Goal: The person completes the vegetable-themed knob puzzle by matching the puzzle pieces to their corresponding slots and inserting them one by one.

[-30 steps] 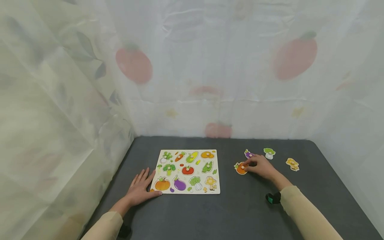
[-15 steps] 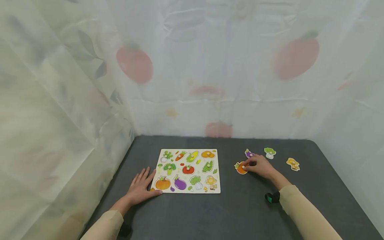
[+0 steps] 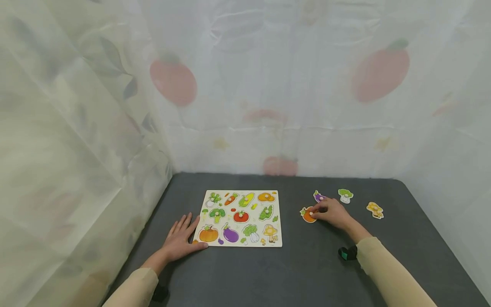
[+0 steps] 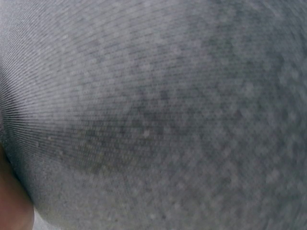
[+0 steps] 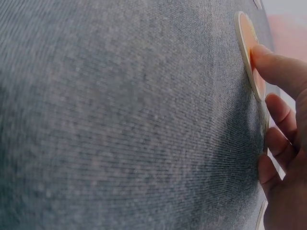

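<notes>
A white vegetable puzzle board (image 3: 253, 218) lies flat on the dark table, left of centre. My left hand (image 3: 178, 243) rests with spread fingers at its lower left corner, thumb and forefinger along the edge. Over at the right, my right hand (image 3: 333, 213) pinches an orange pumpkin puzzle piece (image 3: 306, 216), which is low against the table. In the right wrist view the thumb lies on the face of that pumpkin piece (image 5: 249, 38); its knob is mostly hidden. An eggplant piece (image 3: 318, 196) sits just behind, partly covered by the right hand.
A bok choy piece (image 3: 345, 195) and a mushroom piece (image 3: 374, 209) lie farther right on the table (image 3: 268, 277). Pale printed curtains (image 3: 284, 85) stand behind it and along both sides. The left wrist view holds mostly blurred grey table surface.
The view has tilted very slightly. Both hands, the board and the pieces stay in place, with the right hand still at the pumpkin piece.
</notes>
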{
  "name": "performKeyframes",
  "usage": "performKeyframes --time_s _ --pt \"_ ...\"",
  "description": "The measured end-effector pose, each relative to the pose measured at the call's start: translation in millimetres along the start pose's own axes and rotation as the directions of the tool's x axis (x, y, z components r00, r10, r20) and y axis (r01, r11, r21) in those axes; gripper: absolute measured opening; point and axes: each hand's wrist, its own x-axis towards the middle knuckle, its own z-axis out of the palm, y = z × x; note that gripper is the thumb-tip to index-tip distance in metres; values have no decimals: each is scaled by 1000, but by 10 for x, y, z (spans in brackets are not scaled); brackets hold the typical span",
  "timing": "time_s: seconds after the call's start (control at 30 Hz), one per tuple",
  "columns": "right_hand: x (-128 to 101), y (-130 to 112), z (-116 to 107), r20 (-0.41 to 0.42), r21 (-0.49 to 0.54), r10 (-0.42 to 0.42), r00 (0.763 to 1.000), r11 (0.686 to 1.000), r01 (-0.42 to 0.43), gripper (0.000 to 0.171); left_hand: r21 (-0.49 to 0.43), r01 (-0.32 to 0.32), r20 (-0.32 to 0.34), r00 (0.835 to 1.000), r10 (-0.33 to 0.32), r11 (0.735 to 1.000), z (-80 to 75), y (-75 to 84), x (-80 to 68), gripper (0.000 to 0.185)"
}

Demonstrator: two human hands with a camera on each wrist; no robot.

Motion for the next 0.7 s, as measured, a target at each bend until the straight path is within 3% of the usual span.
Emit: performKeyframes --time_s 0.43,0.7 --pt "7 -182 53 -83 -105 47 995 993 -56 11 40 39 34 999 -41 998 -17 10 22 111" --pt "201 -678 328 -121 -116 11 993 993 -25 10 12 2 -7 1000 -2 1000 -24 38 -6 110"
